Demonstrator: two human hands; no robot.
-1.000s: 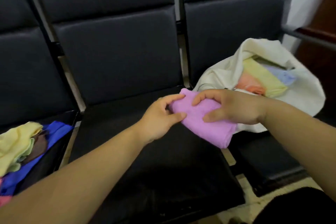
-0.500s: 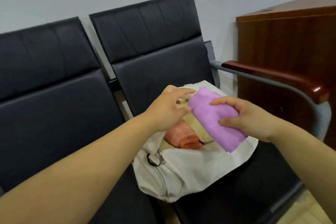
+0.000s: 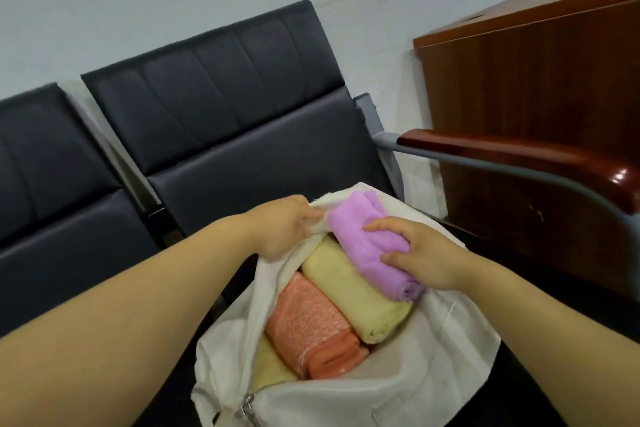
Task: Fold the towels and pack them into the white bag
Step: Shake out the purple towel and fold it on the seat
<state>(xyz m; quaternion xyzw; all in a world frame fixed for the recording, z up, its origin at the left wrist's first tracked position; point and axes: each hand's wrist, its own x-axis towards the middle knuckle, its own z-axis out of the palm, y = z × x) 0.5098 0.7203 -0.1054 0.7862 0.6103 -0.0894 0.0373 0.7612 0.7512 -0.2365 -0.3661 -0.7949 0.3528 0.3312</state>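
The white bag (image 3: 433,350) lies open on the black seat at the right end of the row. Inside it lie a folded yellow towel (image 3: 349,291), a folded orange towel (image 3: 311,326) and a second yellow towel (image 3: 270,367) at the lower left. My right hand (image 3: 419,250) grips a folded purple towel (image 3: 363,239) at the far side of the bag's mouth, above the yellow towel. My left hand (image 3: 284,229) pinches the bag's upper left rim and holds it open.
Black padded seats (image 3: 225,108) run along a pale wall. A wooden armrest on a grey metal arm (image 3: 519,156) borders the bag's seat on the right. A brown wooden cabinet (image 3: 540,87) stands behind it. The bag's metal zip pull (image 3: 247,409) hangs at the near edge.
Both hands carried the purple towel from the middle seat over to the bag. The left hand let go of the towel and took hold of the bag's rim; the towel now sits in the mouth.
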